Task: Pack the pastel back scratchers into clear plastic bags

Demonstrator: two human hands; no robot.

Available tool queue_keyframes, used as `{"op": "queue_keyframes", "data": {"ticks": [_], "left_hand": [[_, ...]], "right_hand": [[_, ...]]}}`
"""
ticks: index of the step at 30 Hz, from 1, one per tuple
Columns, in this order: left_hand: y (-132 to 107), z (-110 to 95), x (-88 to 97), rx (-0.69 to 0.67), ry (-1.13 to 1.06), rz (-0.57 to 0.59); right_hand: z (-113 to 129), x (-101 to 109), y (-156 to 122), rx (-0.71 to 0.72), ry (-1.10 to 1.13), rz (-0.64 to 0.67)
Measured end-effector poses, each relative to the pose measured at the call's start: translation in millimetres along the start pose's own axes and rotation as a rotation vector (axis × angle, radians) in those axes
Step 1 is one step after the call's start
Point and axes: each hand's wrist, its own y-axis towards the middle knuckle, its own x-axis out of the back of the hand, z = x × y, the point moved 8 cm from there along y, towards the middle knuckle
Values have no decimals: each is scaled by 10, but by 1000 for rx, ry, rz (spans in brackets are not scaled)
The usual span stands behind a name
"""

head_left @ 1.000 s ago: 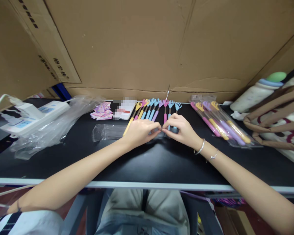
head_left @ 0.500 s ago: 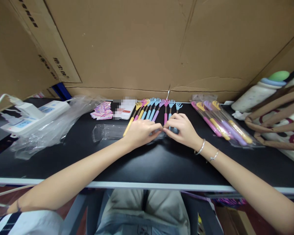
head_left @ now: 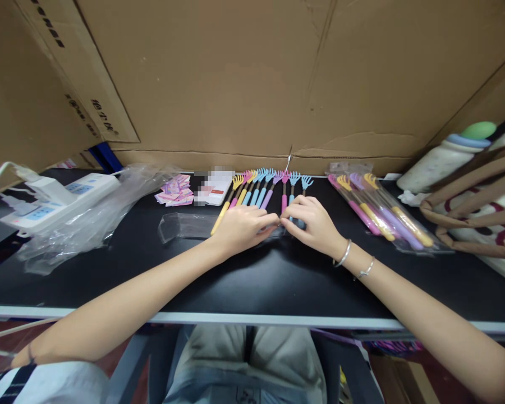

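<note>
Head view: your left hand (head_left: 240, 225) and right hand (head_left: 313, 223) lie curled over the handle ends of the scratchers (head_left: 264, 188), fingertips meeting mid-row; whether they actually pinch one, I cannot tell. A sideways nudge could fan the row out of line. The scratchers lie side by side on the table (head_left: 252, 280), claw heads toward the cardboard (head_left: 235, 78): yellow, pink, blue, purple.

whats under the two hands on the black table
The handle ends of the row of back scratchers run under the left hand and right hand. Part of a clear plastic bag shows beside them. What the fingertips pinch is hidden.
</note>
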Motion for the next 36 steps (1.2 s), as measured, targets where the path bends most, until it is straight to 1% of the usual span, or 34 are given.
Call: {"op": "queue_keyframes", "data": {"ticks": [5, 10, 15, 19, 36], "left_hand": [[-5, 28, -5, 40, -54, 15], [2, 41, -12, 62, -95, 45], [-4, 62, -33, 80, -107, 68], [-15, 72, -43, 79, -97, 62], [-4, 46, -33, 70, -94, 79]], "right_hand": [[-48, 35, -1, -18, 52, -1], [-34, 60, 2, 7, 92, 18], [-30, 53, 2, 12, 125, -1], [-30, 49, 4, 12, 172, -16], [85, 76, 28, 84, 161, 4]]}}
